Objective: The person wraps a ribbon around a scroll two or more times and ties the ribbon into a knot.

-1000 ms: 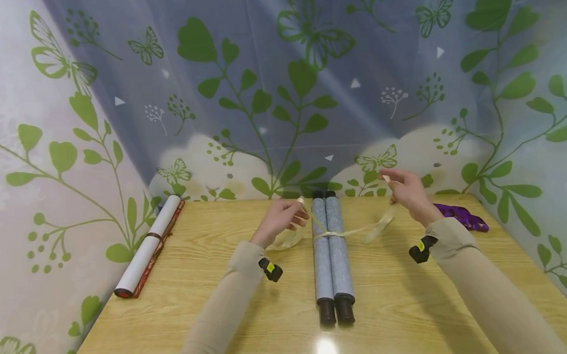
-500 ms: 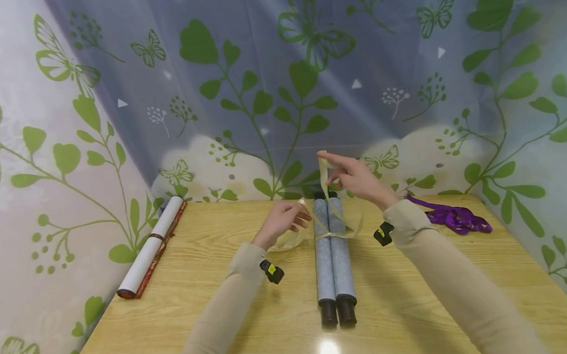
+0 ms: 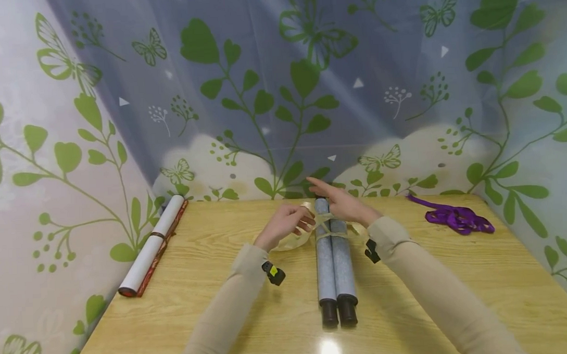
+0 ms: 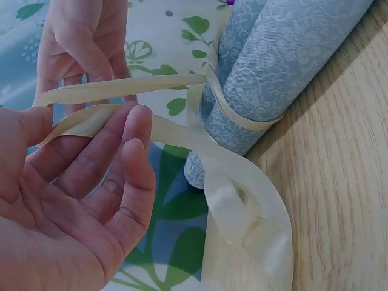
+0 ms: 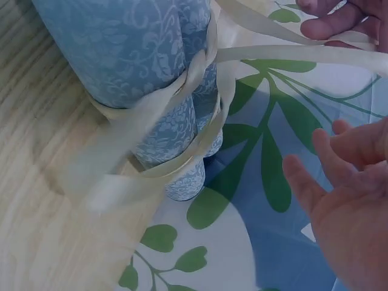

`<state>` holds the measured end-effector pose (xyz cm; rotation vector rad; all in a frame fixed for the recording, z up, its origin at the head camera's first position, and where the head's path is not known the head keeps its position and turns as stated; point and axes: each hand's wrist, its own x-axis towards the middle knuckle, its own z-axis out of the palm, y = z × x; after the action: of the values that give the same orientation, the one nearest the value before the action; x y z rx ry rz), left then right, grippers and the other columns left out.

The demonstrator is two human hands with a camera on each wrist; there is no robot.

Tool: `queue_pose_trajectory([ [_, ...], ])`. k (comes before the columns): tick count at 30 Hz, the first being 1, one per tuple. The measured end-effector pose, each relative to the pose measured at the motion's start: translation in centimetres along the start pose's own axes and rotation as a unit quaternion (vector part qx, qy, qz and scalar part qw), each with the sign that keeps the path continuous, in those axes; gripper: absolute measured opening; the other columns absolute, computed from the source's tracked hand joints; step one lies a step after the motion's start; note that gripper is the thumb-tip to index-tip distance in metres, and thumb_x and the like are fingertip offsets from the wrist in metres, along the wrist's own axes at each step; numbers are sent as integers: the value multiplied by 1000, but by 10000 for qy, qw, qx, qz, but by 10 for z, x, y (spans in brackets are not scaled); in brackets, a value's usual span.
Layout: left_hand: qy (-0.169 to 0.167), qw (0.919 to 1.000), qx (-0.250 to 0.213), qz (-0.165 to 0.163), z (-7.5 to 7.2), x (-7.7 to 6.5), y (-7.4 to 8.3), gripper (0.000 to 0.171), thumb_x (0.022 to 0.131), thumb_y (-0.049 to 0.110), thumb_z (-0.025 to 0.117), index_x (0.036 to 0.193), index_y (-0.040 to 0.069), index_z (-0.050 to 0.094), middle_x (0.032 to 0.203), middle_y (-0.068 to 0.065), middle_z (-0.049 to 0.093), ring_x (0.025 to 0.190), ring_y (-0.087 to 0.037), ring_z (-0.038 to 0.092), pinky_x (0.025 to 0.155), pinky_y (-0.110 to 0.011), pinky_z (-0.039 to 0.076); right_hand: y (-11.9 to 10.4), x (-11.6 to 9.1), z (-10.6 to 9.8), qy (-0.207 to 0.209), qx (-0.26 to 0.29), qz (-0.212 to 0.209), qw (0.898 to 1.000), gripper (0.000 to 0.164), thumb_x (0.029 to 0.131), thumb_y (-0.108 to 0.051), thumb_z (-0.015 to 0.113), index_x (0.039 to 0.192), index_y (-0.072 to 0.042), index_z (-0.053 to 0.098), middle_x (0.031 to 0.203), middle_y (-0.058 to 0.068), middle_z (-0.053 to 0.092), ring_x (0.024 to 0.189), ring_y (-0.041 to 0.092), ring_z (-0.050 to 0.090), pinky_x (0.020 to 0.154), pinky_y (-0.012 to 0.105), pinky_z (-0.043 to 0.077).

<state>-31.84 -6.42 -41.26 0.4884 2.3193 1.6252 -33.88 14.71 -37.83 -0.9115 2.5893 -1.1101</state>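
Midway across the table (image 3: 284,328), cream ribbon (image 4: 253,176) wraps two side-by-side blue scrolls (image 3: 326,266); to their left, the left hand (image 3: 285,222) pinches the ribbon; near their far end, the right hand (image 3: 346,203) has its fingers slightly spread

A pale wood-grain table (image 3: 279,328) spreads from four to eight o'clock, with a bright glare spot (image 3: 329,351) at six. At twelve, a slate-blue back wall (image 3: 248,115) shows green leaves and butterflies above white cloud shapes. Paler walls with matching leaves, left (image 3: 13,223) and right (image 3: 558,209), stand at nine and three.
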Motion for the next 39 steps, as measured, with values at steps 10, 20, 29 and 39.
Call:
queue_pose_trajectory([
  [10, -75, 10000, 31, 2, 4, 1, -1, 48, 103, 43, 45, 110, 5, 73, 104, -10, 74, 86, -23, 71, 84, -53, 54, -2, -5, 3, 582, -202, 336, 9975, 35, 101, -29, 55, 130, -11, 62, 124, 8, 66, 114, 27, 61, 98, 48, 48],
  [20, -399, 9975, 424, 412, 6, 3, 1, 44, 106, 35, 42, 117, 2, 68, 109, -14, 72, 92, -31, 69, 83, -55, 53, -9, -2, 10, 320, -40, -194, 9993, 44, 104, -10, 43, 148, -14, 44, 146, 12, 51, 128, 31, 52, 103, 51, 44],
  [29, -710, 9930, 673, 668, 7, 3, 0, 41, 106, 34, 39, 109, 4, 66, 108, -12, 70, 92, -30, 67, 81, -57, 52, -11, -2, 9, 792, -556, -354, 9947, 31, 99, -5, 50, 125, -11, 66, 126, 13, 65, 66, 18, 52, 59, 32, 45],
  [39, 582, 9878, 1405, 322, 7, 9, -16, 25, 100, 15, 47, 118, 5, 63, 86, -15, 68, 62, -17, 55, 53, -27, 41, -12, -8, 3, 1268, -599, -263, 9898, 13, 98, -7, 53, 106, -10, 63, 104, 7, 69, 96, 22, 67, 79, 40, 53],
])
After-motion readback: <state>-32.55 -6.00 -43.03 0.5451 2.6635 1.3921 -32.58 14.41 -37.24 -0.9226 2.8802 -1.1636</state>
